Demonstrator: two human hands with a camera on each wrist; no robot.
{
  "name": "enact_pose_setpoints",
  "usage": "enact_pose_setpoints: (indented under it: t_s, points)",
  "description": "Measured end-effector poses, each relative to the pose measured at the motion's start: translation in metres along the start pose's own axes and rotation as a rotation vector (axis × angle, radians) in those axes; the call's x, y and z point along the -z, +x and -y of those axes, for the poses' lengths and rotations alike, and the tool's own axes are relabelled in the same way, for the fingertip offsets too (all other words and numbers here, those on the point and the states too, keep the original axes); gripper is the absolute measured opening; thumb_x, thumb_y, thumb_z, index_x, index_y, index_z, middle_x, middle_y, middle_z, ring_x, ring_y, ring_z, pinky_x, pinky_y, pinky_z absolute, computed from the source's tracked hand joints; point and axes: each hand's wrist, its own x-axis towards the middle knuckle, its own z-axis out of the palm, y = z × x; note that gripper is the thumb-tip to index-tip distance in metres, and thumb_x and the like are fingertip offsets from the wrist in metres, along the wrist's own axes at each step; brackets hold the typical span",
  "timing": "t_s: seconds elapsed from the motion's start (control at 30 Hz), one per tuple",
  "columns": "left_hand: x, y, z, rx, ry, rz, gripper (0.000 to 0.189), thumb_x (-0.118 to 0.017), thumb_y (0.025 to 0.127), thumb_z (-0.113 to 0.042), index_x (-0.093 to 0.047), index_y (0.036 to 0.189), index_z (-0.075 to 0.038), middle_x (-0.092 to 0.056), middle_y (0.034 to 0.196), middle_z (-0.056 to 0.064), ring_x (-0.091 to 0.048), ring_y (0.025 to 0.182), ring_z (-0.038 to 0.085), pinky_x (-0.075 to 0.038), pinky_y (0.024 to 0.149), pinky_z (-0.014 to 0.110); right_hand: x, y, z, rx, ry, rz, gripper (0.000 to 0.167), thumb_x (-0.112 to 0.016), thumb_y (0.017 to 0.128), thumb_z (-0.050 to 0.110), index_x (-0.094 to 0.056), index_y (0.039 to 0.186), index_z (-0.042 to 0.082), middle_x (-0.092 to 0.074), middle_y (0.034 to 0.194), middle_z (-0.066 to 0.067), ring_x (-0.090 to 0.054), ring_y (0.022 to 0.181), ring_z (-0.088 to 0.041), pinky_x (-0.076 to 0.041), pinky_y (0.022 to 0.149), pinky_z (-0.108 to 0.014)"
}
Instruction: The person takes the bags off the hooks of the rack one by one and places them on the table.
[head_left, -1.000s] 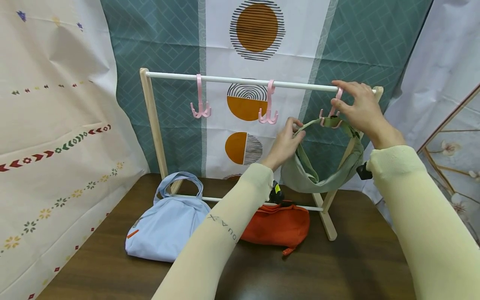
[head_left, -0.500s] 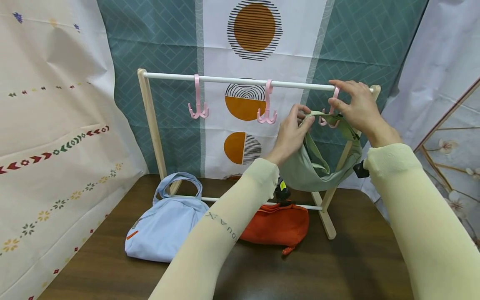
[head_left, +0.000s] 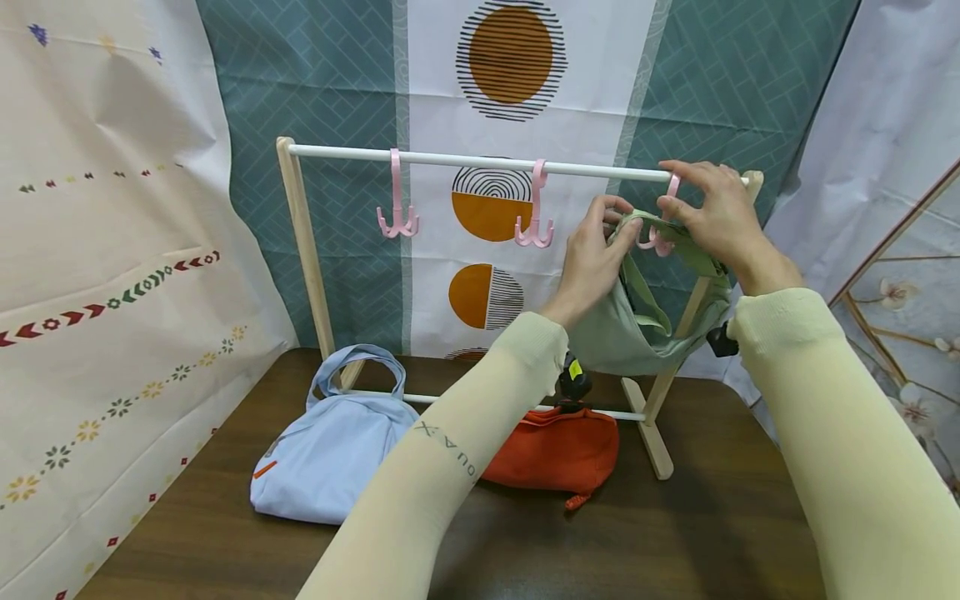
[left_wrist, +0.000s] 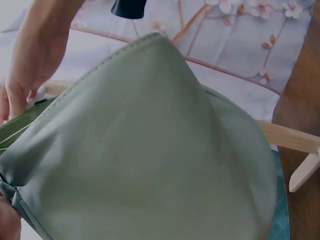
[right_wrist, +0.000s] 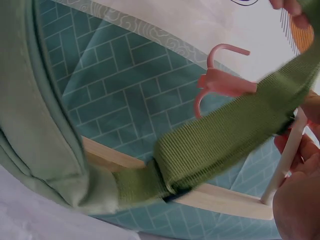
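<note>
A sage-green bag [head_left: 633, 337] hangs below my hands at the right end of the rack; its cloth fills much of the left wrist view. My left hand [head_left: 588, 267] pinches the bag's strap between thumb and fingers, just left of the rightmost pink hook [head_left: 656, 242]. My right hand [head_left: 716, 217] grips that hook's top at the white rail, index finger over the rail and thumb below. In the right wrist view the green webbing strap [right_wrist: 215, 140] crosses partly in front of the pink prongs.
Two more pink hooks, a middle one [head_left: 536, 217] and a left one [head_left: 397, 208], hang from the white rail [head_left: 465, 160]. A light blue bag [head_left: 337, 458] and an orange-red pouch [head_left: 562, 450] lie on the dark wooden table [head_left: 600, 550]. Patterned cloths stand behind.
My left hand has moved up and right with the strap, lifting it from low on the hook's prongs. The bag has tilted along. My right hand has stayed at the hook's top.
</note>
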Motion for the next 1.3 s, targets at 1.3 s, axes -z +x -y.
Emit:
enact_pose_setpoints:
  t_s: [1.3]
  points:
    - [0.036, -0.044, 0.04, 0.051, -0.137, -0.068, 0.021, -0.065, 0.105, -0.017, -0.058, 0.122, -0.008, -0.067, 0.102, 0.008, -0.067, 0.091, 0.019, -0.053, 0.078, 0.024, -0.002, -0.052, -0.01, -0.034, 0.199, -0.078, 0.059, -0.056, 0.109, 0.02, -0.035, 0.164, 0.021, -0.025, 0.171, 0.0, -0.011, 0.159, -0.015, -0.008, 0.126, -0.054]
